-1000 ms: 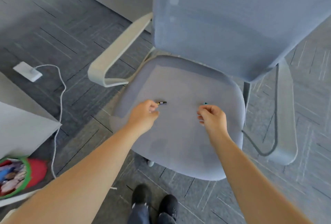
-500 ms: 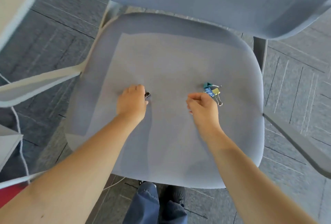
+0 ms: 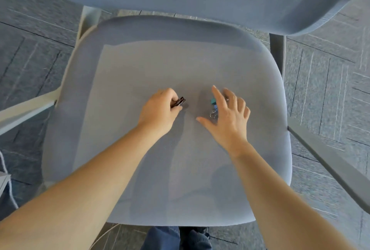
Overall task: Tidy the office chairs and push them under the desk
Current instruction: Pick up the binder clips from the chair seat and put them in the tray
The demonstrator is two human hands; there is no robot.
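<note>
Left hand [image 3: 160,112] pinching dark clip [image 3: 179,101], clearing chair seat [image 3: 124,93]; right hand [image 3: 228,116], fingers [image 3: 218,95] spread wide, hovering over coloured clips [image 3: 213,105] for scooping.

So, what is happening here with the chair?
A person leans over a light blue office chair and clears small items off its seat. The left hand is closed around a small dark clip. The right hand is open, fingers spread, just over a cluster of coloured binder clips lying on the seat, which it has not grasped. No desk is in view, so the chair is not yet pushed under one.
</note>
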